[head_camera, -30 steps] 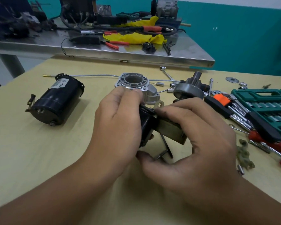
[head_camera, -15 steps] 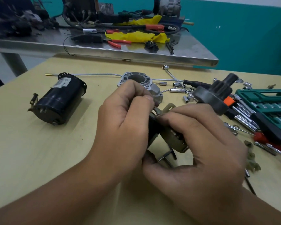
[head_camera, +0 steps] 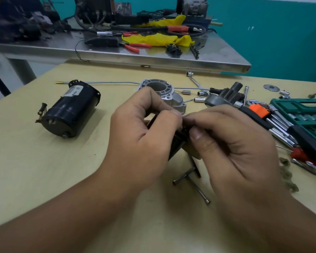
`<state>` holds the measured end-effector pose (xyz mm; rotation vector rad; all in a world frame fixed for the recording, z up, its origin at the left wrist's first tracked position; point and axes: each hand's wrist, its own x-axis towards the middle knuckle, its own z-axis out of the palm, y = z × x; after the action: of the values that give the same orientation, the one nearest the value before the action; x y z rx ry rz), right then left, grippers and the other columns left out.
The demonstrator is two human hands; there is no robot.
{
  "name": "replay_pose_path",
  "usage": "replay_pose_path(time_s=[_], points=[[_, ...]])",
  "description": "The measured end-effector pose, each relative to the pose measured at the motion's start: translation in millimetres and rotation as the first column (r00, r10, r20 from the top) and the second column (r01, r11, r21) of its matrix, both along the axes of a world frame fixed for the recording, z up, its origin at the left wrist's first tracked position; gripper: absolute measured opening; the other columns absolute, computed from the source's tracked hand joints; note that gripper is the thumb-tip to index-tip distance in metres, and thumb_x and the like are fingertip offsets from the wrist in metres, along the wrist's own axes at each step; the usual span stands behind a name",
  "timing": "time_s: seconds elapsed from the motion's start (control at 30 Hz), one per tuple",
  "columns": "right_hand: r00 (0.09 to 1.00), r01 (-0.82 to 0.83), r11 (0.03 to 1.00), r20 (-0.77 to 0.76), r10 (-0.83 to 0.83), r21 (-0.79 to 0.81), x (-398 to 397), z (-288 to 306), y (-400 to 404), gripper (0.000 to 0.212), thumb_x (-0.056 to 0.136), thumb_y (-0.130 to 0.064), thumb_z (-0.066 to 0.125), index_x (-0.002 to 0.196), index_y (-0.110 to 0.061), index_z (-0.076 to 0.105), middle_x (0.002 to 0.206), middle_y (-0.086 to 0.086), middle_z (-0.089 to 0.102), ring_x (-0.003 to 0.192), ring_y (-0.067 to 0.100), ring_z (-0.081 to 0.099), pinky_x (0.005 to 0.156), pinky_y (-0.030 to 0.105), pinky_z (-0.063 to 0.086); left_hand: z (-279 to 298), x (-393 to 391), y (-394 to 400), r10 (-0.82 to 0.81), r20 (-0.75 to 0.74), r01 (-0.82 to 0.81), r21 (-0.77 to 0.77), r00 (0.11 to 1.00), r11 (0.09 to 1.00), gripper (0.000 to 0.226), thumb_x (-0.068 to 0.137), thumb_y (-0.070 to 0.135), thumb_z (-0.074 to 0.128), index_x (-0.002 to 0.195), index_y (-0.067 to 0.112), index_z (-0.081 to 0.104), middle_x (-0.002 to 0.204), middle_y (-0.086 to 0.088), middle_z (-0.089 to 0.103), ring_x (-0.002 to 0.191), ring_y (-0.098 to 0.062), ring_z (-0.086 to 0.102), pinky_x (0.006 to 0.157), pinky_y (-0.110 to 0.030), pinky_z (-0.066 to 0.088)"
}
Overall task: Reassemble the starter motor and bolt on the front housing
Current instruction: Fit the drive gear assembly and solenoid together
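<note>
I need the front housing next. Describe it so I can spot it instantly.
On the yellow table, look just beyond the left hand, right of the black motor body. The front housing is the only pale cast-aluminium piece there, with a round open bore facing up and bolt ears on its flange.

motor body (head_camera: 69, 111) glossy black metal | front housing (head_camera: 161, 90) matt cast aluminium | bench (head_camera: 44, 170) smooth pale wood | sockets (head_camera: 199, 99) shiny chrome

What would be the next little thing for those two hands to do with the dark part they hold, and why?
Probably finish seating the small piece first. The left hand and right hand both pinch the dark part just above the table, while the silver front housing and the black motor body lie apart, unjoined. What the piece is stays hidden.
</note>
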<state>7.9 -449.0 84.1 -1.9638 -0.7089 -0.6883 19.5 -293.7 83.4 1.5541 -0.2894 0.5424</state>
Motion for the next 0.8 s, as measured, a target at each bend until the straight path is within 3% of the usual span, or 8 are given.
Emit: replay_pose_path(time_s=[0.17, 0.33, 0.43, 0.57, 0.63, 0.67, 0.73, 0.8], points=[[0.995, 0.093, 0.981, 0.044, -0.086, -0.173, 2, 7, -5, 0.017, 0.094, -0.013, 0.066, 0.105, -0.018, 0.078, 0.092, -0.002, 0.066, 0.083, 0.008, 0.061, 0.073, 0.02, 0.047, 1, 0, 5, -0.059, 0.129, 0.047, 0.091, 0.99, 0.995, 0.015, 0.084, 0.02, 0.063, 0.084, 0.006, 0.058, 0.082, -0.022, 0.067, 0.067, -0.05, 0.062, 0.052, -0.058, 0.054], [0.992, 0.125, 0.948, 0.065, -0.11, -0.294, 2, 8, -6, 0.019, 0.101, -0.021, 0.057, 0.106, -0.017, 0.074, 0.093, -0.002, 0.061, 0.078, 0.023, 0.06, 0.064, 0.043, 0.05, -2, 2, 6, -0.101, 0.146, 0.08, 0.143, 0.984, 0.986, 0.014, 0.086, 0.018, 0.062, 0.085, 0.005, 0.056, 0.084, -0.019, 0.068, 0.066, -0.049, 0.063, 0.052, -0.055, 0.054], [0.982, 0.187, 0.905, 0.078, -0.169, -0.383, 3, 5, 1, 0.02, 0.104, -0.025, 0.048, 0.106, -0.017, 0.065, 0.093, 0.0, 0.056, 0.075, 0.027, 0.054, 0.059, 0.047, 0.048, -5, 9, 10, -0.089, 0.126, 0.068, 0.164, 0.988, 0.984, 0.013, 0.084, 0.02, 0.062, 0.083, 0.008, 0.057, 0.084, -0.021, 0.067, 0.067, -0.05, 0.063, 0.054, -0.056, 0.055], [0.977, 0.211, 0.947, 0.039, -0.208, -0.242, 10, 6, 2, 0.015, 0.103, -0.023, 0.048, 0.1, -0.015, 0.059, 0.086, -0.004, 0.054, 0.075, 0.014, 0.047, 0.065, 0.028, 0.038, -8, 19, 19, -0.087, 0.048, 0.076, 0.2, 0.995, 0.977, 0.007, 0.084, 0.012, 0.064, 0.08, 0.013, 0.059, 0.088, -0.019, 0.072, 0.076, -0.043, 0.068, 0.062, -0.056, 0.058], [0.957, 0.268, 0.95, 0.16, -0.243, -0.159, 11, 15, -6, 0.012, 0.103, -0.013, 0.053, 0.099, -0.008, 0.064, 0.084, -0.003, 0.055, 0.076, 0.011, 0.046, 0.068, 0.018, 0.034, -7, 24, 28, -0.141, -0.01, 0.141, 0.154, 0.99, 0.978, 0.011, 0.085, 0.005, 0.059, 0.079, 0.014, 0.059, 0.091, -0.016, 0.074, 0.075, -0.029, 0.071, 0.059, -0.04, 0.059], [0.933, 0.301, 0.944, 0.248, -0.262, -0.134, 11, 20, -10, 0.012, 0.102, -0.009, 0.055, 0.098, -0.004, 0.065, 0.084, -0.001, 0.056, 0.077, 0.011, 0.046, 0.069, 0.019, 0.033, -5, 27, 34, -0.171, -0.028, 0.173, 0.149, 0.985, 0.974, 0.012, 0.086, 0.003, 0.057, 0.079, 0.013, 0.06, 0.091, -0.015, 0.074, 0.075, -0.025, 0.072, 0.06, -0.033, 0.058], [0.892, 0.334, 0.931, 0.37, -0.261, -0.147, 16, 32, -12, 0.014, 0.101, -0.009, 0.055, 0.098, -0.001, 0.066, 0.087, 0.0, 0.055, 0.08, 0.017, 0.049, 0.071, 0.026, 0.034, -1, 33, 46, -0.212, -0.058, 0.219, 0.176, 0.975, 0.96, 0.013, 0.085, 0.002, 0.054, 0.079, 0.012, 0.06, 0.091, -0.014, 0.076, 0.077, -0.028, 0.072, 0.063, -0.034, 0.059], [0.944, 0.25, 0.944, 0.272, -0.187, -0.216, 28, 44, 0, 0.014, 0.102, -0.014, 0.054, 0.1, -0.007, 0.066, 0.088, -0.004, 0.058, 0.082, 0.018, 0.054, 0.072, 0.035, 0.043, 2, 38, 55, -0.238, -0.09, 0.252, 0.21, 0.967, 0.945, 0.013, 0.085, 0.002, 0.053, 0.079, 0.012, 0.06, 0.09, -0.013, 0.076, 0.08, -0.032, 0.073, 0.067, -0.041, 0.063]])
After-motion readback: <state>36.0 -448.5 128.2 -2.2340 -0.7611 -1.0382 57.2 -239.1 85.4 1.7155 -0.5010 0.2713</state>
